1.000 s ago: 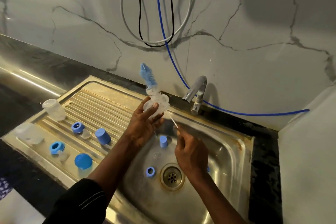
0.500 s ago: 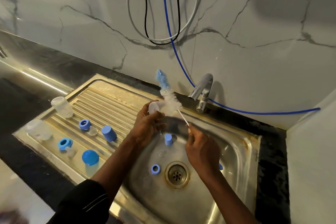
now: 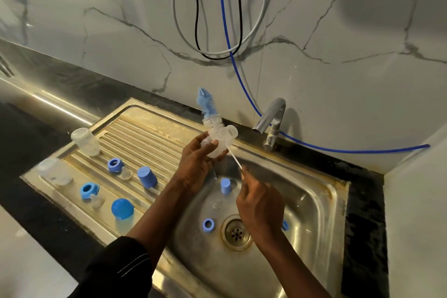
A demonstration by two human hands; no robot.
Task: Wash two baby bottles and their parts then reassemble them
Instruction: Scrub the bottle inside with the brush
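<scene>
My left hand (image 3: 197,161) grips a small clear baby bottle (image 3: 221,144) over the sink's back edge. A blue and white bottle brush (image 3: 210,113) lies against the bottle, its head sticking up past it. My right hand (image 3: 260,203) pinches the brush's thin wire handle. In the steel sink basin (image 3: 312,203) lie a blue cap (image 3: 225,186), a blue ring (image 3: 208,225) by the drain, a clear nipple (image 3: 216,204) and another blue part (image 3: 285,225) half hidden behind my right wrist.
On the ribbed drainboard (image 3: 135,138) stand two clear bottles (image 3: 85,141) (image 3: 55,172), two blue rings with clear nipples (image 3: 114,164) (image 3: 89,190), a blue cap (image 3: 147,177) and a blue dome lid (image 3: 122,209). The tap (image 3: 269,120) stands at the back; cables and a blue hose (image 3: 226,31) hang on the wall.
The brush head has shifted across the bottle while both hands stay over the sink; the bottle has turned a little in my left hand. The camera has drifted slightly.
</scene>
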